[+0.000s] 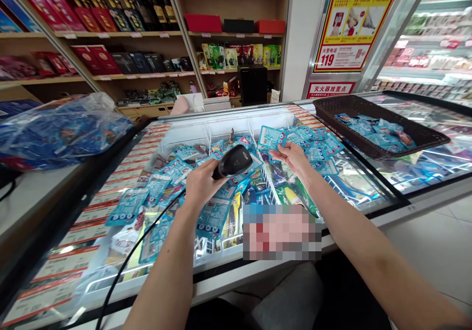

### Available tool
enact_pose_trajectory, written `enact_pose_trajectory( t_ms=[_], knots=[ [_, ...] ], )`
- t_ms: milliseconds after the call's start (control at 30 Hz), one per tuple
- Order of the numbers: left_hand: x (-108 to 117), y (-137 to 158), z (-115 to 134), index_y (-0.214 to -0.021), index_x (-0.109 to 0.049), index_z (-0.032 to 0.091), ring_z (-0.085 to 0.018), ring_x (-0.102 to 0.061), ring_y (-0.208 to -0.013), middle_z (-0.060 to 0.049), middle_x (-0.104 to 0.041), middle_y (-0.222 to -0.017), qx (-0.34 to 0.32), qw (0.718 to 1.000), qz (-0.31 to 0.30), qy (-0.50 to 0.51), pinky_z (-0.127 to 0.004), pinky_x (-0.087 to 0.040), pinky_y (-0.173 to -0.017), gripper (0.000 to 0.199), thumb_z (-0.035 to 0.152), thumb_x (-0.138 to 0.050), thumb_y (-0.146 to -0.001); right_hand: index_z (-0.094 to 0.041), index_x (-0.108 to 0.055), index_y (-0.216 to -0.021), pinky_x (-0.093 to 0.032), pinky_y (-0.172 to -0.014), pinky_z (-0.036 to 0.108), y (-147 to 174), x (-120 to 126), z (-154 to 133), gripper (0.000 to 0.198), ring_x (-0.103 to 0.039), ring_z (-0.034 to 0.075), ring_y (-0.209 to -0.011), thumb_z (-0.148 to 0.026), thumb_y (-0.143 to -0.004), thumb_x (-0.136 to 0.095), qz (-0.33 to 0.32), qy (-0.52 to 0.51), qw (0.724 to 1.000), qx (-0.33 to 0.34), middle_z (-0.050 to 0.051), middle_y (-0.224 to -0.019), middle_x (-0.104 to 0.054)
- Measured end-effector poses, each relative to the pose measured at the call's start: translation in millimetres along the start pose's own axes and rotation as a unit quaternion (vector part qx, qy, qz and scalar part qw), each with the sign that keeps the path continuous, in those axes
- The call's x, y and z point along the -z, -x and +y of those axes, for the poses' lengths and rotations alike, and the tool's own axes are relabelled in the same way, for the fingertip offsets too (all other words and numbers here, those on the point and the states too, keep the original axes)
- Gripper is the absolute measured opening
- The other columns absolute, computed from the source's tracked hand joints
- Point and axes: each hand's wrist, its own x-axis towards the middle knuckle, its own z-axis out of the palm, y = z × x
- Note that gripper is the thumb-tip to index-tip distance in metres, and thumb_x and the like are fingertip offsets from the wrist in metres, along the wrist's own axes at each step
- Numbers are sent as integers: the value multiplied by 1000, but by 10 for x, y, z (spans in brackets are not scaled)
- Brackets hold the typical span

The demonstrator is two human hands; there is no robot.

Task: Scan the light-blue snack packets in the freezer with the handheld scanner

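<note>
My left hand point(202, 182) is wrapped round a black barcode scanner point(236, 161), whose head points away to the right and whose cable trails down to the lower left. Between the fingers of my right hand point(293, 157) is a light blue packet point(272, 137), held up over the chest freezer point(217, 132) just beyond the scanner head. Many similar blue packets point(175, 170) lie loose on the goods inside the freezer, left of the scanner. More blue packets point(317, 143) are spread out to the right of my right hand.
A dark brown basket point(416, 128) with blue packets stands on the freezer's right side. To the left, a clear plastic bag point(66, 128) of blue packs rests on a counter. White wire dividers point(268, 180) split the freezer. Shelves point(121, 35) of boxes and bottles stand behind.
</note>
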Motion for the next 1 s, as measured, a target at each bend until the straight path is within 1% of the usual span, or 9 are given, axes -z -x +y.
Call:
enact_pose_trajectory(
  t_ms=[167, 433, 567, 667, 800, 900, 1000],
  knots=[
    [-23, 6, -13, -101, -58, 21, -19, -60, -83, -4, -64, -93, -21, 1000, -11, 0, -24, -37, -65, 32, 42, -54, -77, -22, -41, -77, -58, -77, 37, 4, 0, 1, 27, -70, 18, -73, -17, -75, -67, -2, 2, 1000, 0, -4, -62, -64],
    [-20, 9, -18, -98, -59, 21, -17, -59, -81, -3, -64, -90, -28, 1000, -5, 2, -24, -36, -63, 30, 41, -56, -76, -22, -42, -78, -58, -77, 37, -27, 24, 50, 23, -70, 18, -74, -18, -77, -65, -18, 12, 1000, 2, -3, -63, -65],
    [-25, 12, -20, -97, -59, 21, -17, -59, -80, -3, -64, -89, -28, 1000, 0, -1, -24, -36, -63, 30, 42, -55, -77, -21, -42, -80, -59, -74, 35, -13, 5, 44, 24, -70, 19, -72, -19, -76, -66, -13, 14, 1000, 4, -2, -63, -65],
    [-31, 15, -27, -97, -59, 21, -17, -60, -80, -2, -64, -89, -17, 1000, 11, -13, -24, -36, -63, 29, 42, -55, -77, -21, -42, -85, -60, -68, 34, -8, 9, 11, 28, -70, 18, -69, -20, -74, -68, 7, 18, 1000, 22, -4, -62, -64],
    [-34, 18, -30, -99, -60, 22, -18, -61, -81, -1, -64, -90, -6, 999, 25, -37, -25, -35, -61, 29, 41, -56, -77, -22, -40, -91, -61, -62, 33, -43, 89, -59, 30, -69, 17, -63, -19, -75, -66, 48, 25, 995, 80, -6, -60, -62],
    [-34, 21, -27, -101, -60, 23, -18, -61, -81, -1, -65, -91, 0, 999, 25, -47, -25, -35, -60, 30, 40, -56, -77, -22, -38, -94, -61, -61, 32, -96, 182, -99, 31, -69, 16, -62, -19, -76, -64, 94, 15, 990, 101, -7, -61, -62],
    [-39, 26, -29, -100, -60, 23, -19, -61, -82, -1, -65, -93, 2, 998, 22, -55, -26, -35, -61, 30, 41, -55, -77, -23, -35, -96, -61, -64, 34, -140, 249, -112, 33, -69, 16, -62, -16, -77, -61, 130, -6, 985, 112, -7, -64, -62]
  ],
)
